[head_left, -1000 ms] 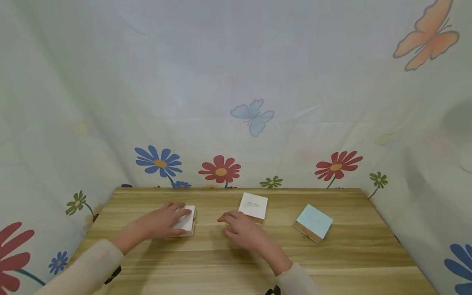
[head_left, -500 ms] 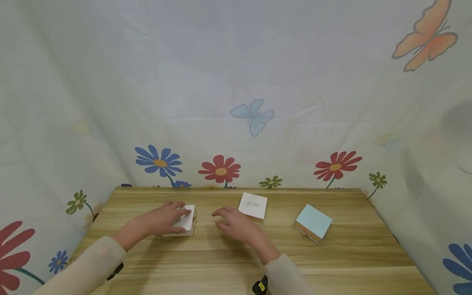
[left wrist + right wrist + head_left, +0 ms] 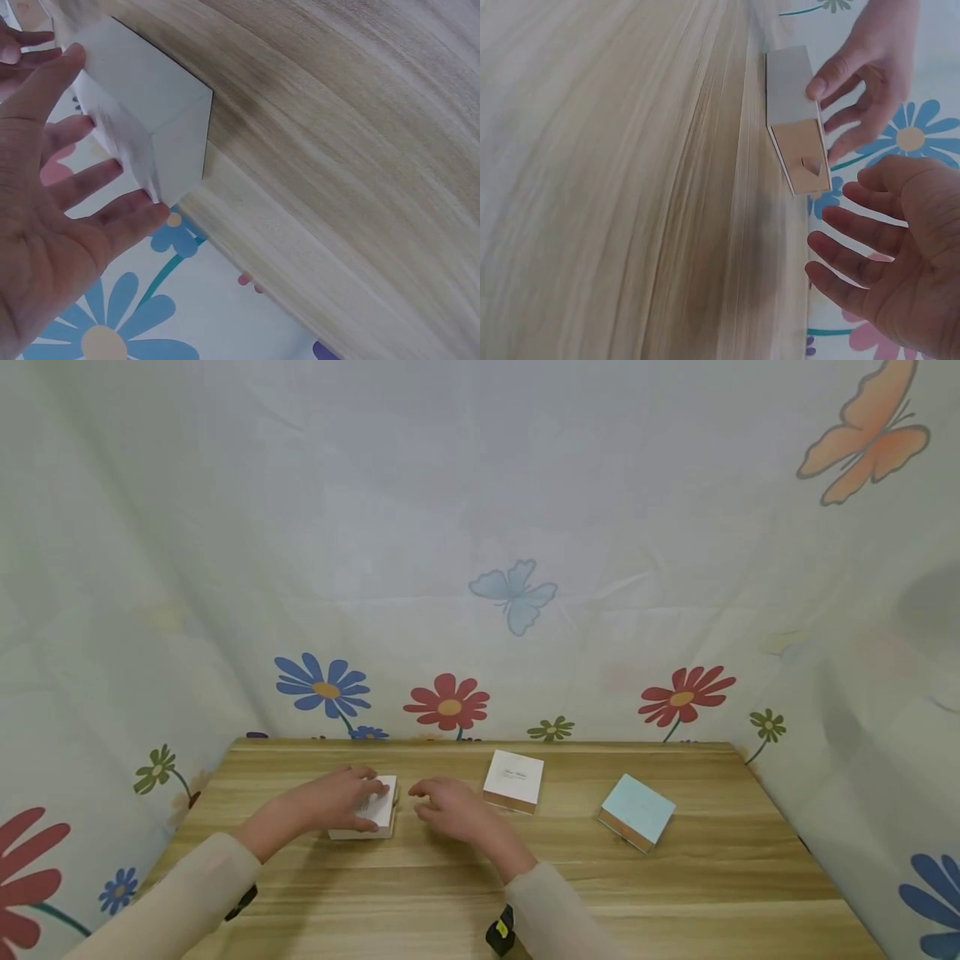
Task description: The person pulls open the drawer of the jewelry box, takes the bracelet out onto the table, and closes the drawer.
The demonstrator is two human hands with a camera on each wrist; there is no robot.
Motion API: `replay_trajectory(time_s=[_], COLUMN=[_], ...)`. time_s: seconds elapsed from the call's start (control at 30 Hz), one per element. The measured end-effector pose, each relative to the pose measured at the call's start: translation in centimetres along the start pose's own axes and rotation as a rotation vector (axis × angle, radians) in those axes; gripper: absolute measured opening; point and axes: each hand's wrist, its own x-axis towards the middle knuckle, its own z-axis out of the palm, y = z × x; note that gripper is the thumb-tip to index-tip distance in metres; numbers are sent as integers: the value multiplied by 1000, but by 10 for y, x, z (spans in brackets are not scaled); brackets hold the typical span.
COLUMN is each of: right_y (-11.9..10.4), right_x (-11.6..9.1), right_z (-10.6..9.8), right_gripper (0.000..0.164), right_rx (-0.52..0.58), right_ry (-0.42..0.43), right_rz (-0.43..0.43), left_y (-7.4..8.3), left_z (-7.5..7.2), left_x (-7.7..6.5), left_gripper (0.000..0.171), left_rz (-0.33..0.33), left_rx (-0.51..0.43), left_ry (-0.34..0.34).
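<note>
A white box (image 3: pixel 382 814) with lettering on its lid lies at the left of the wooden table. My left hand (image 3: pixel 330 803) rests on it, fingers spread over the top and thumb at the near edge, as the left wrist view of the box (image 3: pixel 154 82) also shows. On its right side the box has a tan drawer front (image 3: pixel 793 146) with a small pull tab, seen in the right wrist view. My right hand (image 3: pixel 457 812) hovers just right of that side, fingers loosely bent, apart from the box and holding nothing.
A second white box (image 3: pixel 515 777) with a brown side lies at the back middle of the table (image 3: pixel 675 910). Further right is a light blue box (image 3: pixel 639 810), turned at an angle. A flower-printed curtain (image 3: pixel 375 543) closes in the back and sides.
My right hand has moved left, away from the second white box and closer to the box under my left hand. The left hand has barely shifted.
</note>
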Motion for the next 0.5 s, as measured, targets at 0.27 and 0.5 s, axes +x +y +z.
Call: replay_trajectory(time_s=[0.27,0.5], right_y=[-8,-11], right_x=[19,29], right_z=[11,15], right_gripper=[27,26], right_rx=[60,102], right_ry=[7,-5], right_rz=[47,128], left_y=[-4,-3], left_z=[-1,-3], left_x=[4,6], left_gripper=[60,61], left_rz=[47,56], left_rx=[3,-19], left_ry=[24,26])
